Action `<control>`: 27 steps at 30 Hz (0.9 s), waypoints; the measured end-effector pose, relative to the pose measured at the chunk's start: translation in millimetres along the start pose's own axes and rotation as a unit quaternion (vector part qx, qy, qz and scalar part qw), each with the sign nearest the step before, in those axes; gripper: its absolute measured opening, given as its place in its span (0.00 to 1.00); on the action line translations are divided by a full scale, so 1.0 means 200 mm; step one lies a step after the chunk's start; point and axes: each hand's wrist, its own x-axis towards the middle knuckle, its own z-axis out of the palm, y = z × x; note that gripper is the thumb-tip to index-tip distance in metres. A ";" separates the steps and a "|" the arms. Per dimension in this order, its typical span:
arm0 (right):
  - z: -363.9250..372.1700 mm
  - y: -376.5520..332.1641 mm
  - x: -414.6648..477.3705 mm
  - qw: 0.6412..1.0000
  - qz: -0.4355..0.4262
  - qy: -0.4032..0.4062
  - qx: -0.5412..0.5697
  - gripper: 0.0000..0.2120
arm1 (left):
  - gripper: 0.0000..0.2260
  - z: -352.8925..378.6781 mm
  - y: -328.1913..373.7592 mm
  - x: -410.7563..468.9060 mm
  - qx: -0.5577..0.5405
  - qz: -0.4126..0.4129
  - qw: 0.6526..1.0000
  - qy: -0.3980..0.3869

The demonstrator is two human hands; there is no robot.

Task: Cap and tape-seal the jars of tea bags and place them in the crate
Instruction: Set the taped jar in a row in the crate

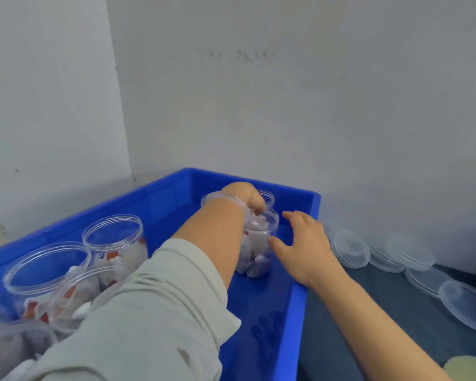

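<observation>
Here the rectangular blue plastic crate (171,193) gleams, smooth and glossy. The round clear plastic jars (116,232) shine, and the flat translucent plastic lids (351,248) look frosted. The pale grey cloth sleeve (154,312) is matt.

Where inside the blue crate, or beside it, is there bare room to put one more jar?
Bare crate floor lies between the left sleeve, the crate's right wall and the jar that the left hand grips and the right hand touches. The dark table is bare between crate and lids. The crate's left side is crowded with open jars.

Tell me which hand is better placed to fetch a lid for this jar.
The right hand: open and nearer the lids beside the crate; the left hand grips the jar.
</observation>
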 end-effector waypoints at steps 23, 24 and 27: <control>-0.11 -0.22 -0.33 0.996 -0.028 -0.069 -0.046 0.28 | 0.22 -0.08 -0.09 -0.65 0.109 0.047 0.983 -0.143; -0.10 -0.24 -0.34 0.996 -0.033 -0.068 -0.042 0.29 | 0.20 -0.08 -0.12 -0.65 0.114 0.061 0.988 -0.085; -0.08 -0.31 -0.34 0.992 -0.062 -0.083 -0.070 0.31 | 0.08 -0.05 -0.19 -0.67 0.115 0.083 0.989 0.032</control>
